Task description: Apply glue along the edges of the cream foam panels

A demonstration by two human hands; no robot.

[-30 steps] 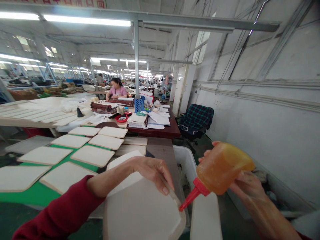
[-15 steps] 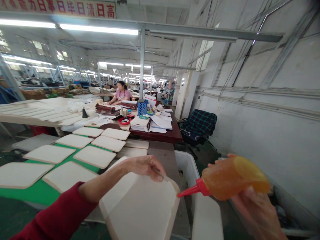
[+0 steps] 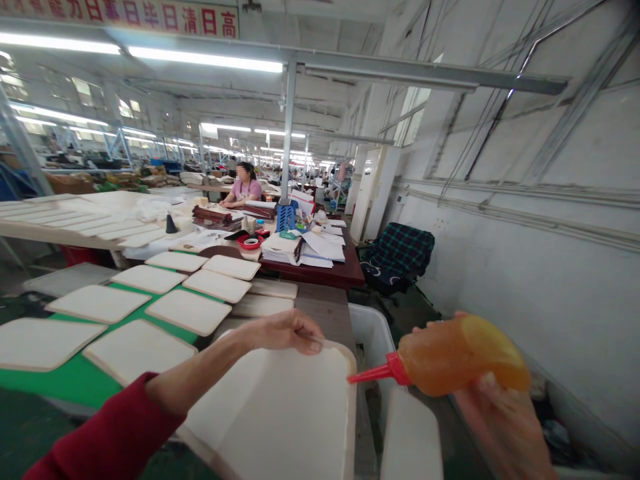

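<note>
A white panel with a tan border and rounded corners is tilted in front of me. My left hand pinches its top edge between thumb and fingers. In my right hand lies a squeeze bottle of amber liquid, held on its side with the fingers wrapped round it. Its red nozzle points left, and the tip meets the panel's right border near the upper corner. Whether liquid is coming out is too small to tell.
Several similar panels lie spaced on a green surface at left. A white bin stands beyond my panel, with another pale panel beside it. Farther back are a cluttered desk, a chair and a seated person.
The bottle has shifted slightly left and up, its tip moving along the panel's border towards the upper corner. The panel has turned a little, still in my left hand.
</note>
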